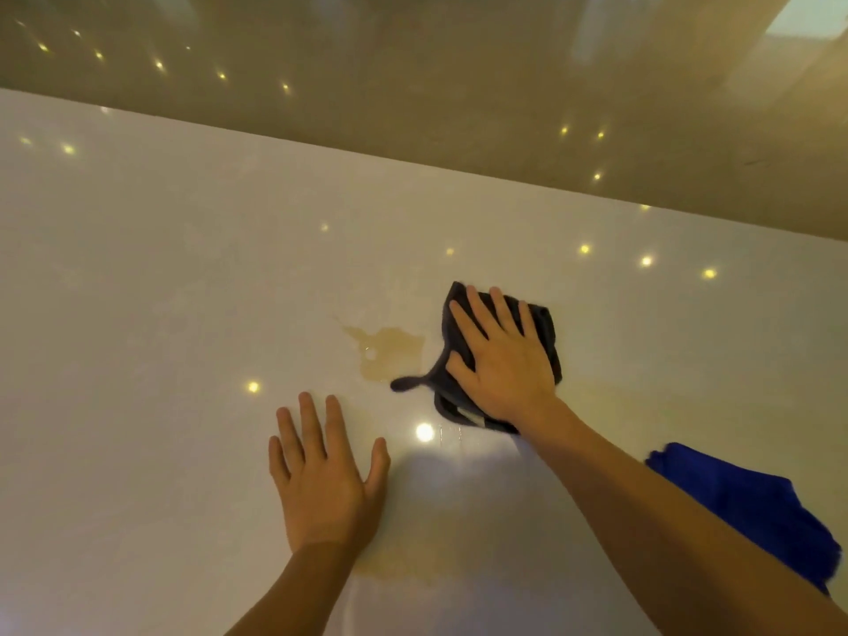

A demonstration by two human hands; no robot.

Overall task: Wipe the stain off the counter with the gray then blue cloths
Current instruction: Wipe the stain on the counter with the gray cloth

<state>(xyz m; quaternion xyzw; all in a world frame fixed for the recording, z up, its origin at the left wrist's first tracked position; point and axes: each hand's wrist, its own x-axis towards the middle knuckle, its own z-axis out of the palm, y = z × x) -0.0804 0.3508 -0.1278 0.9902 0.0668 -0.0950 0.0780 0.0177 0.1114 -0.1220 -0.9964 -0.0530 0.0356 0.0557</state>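
Observation:
A brownish stain [390, 348] lies on the glossy white counter [137, 268], just left of the gray cloth [548, 335]. My right hand [500, 360] presses flat on the gray cloth, fingers spread over it; a thin loop of the cloth trails toward the stain. My left hand [323, 470] rests palm-down on the bare counter, nearer me and left of the stain, holding nothing. The blue cloth [757, 502] lies crumpled at the right, partly hidden behind my right forearm.
The counter's far edge [459, 169] runs diagonally across the view, with a shiny beige floor [413, 62] beyond it. A fainter yellowish smear [404, 562] shows on the counter close to my left wrist. Ceiling lights reflect as bright dots.

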